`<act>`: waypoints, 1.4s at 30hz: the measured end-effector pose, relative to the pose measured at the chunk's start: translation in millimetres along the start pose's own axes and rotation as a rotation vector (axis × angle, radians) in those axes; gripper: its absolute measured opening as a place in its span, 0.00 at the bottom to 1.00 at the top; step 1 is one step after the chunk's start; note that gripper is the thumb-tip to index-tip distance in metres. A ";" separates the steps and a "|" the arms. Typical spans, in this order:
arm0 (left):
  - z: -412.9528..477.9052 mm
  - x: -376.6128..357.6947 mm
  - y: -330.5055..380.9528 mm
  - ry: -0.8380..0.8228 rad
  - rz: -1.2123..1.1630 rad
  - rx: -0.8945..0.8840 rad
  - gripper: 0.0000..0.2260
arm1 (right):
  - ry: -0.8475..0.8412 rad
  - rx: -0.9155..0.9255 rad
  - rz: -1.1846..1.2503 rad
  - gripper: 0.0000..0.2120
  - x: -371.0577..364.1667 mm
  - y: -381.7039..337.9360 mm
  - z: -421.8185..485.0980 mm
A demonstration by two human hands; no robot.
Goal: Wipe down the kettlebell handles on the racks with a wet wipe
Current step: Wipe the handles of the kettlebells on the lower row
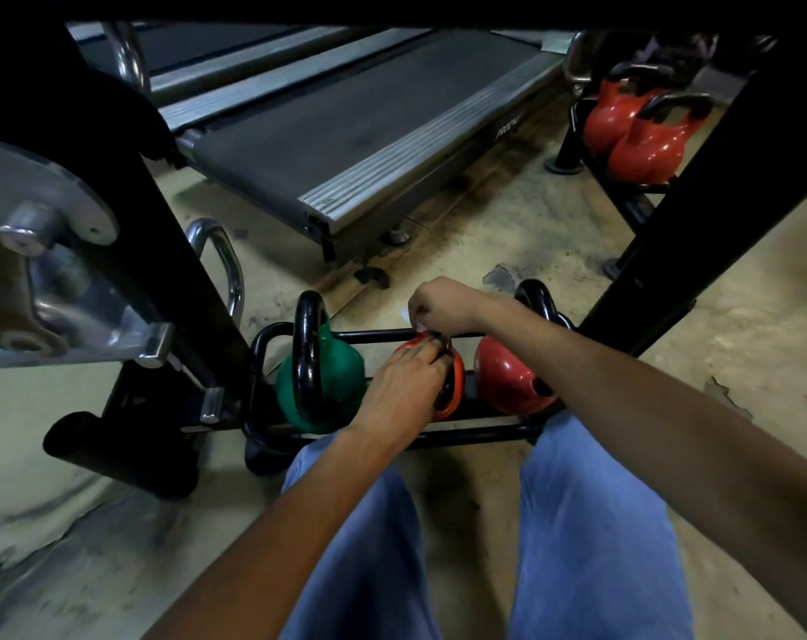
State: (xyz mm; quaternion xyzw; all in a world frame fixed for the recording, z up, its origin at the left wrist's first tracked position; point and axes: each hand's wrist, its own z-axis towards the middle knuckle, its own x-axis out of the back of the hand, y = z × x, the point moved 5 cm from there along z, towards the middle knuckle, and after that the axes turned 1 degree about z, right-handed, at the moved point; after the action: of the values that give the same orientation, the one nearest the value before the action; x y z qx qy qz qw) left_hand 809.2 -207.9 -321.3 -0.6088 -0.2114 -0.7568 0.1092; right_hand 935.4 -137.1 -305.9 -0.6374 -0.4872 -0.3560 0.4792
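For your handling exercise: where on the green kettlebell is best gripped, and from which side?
Grip the green kettlebell by the top of its black handle, probably reaching down from above. The loop stands upright and clear, while the round body sits low in the rack.

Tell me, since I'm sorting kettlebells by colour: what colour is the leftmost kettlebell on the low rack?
Green body with a glossy black handle, clearest in the head view.

Glossy green-coated kettlebell (334,385), shiny black-painted handle; glossy red kettlebell (508,381); polished chrome tube (228,265); matt blue cloth trousers (591,524); rough stained concrete floor (738,325).
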 end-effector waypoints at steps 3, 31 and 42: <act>1.6 -2.3 -0.4 0.019 -0.018 -0.026 0.25 | 0.258 0.002 0.062 0.14 3.0 9.6 -22.3; 78.5 1.3 75.2 0.271 -1.141 0.628 0.04 | 0.511 -0.063 1.145 0.08 4.2 120.1 -189.0; 100.1 -7.1 98.0 0.257 -0.911 0.503 0.13 | 0.796 -0.014 0.457 0.05 30.4 152.9 -167.6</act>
State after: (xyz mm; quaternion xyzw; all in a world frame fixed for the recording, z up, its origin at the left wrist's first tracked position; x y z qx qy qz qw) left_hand 939.9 -250.2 -292.9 -0.3130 -0.6138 -0.7220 -0.0628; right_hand 1093.1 -299.2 -270.2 -0.5454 -0.1099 -0.4616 0.6909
